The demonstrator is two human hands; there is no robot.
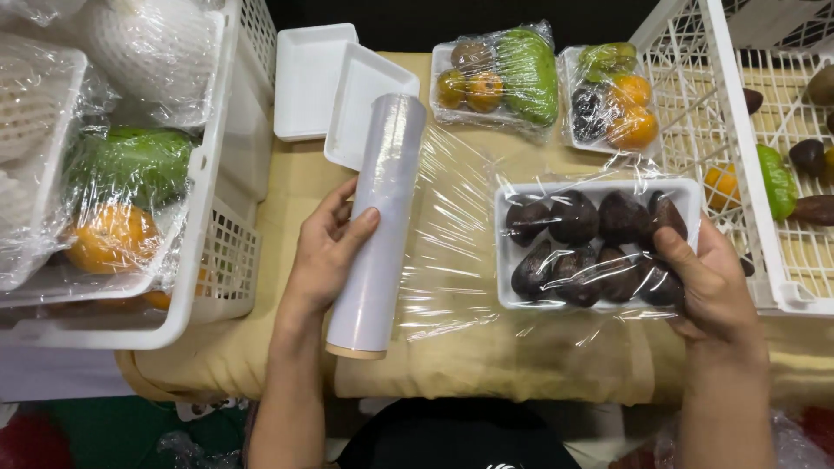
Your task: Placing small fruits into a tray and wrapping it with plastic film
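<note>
The left hand [326,247] grips the cling-film roll [378,226], its film stretched over the tray of dark fruit [595,243], which the right hand [708,282] clasps at its corner.

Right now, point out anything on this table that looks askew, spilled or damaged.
Nothing is spilled or broken. The two empty white trays lie overlapped and crooked, one tilted across the other. The cling film stretched from the roll in the left hand is wrinkled over the tray of dark fruit, which the right hand steadies.
</note>
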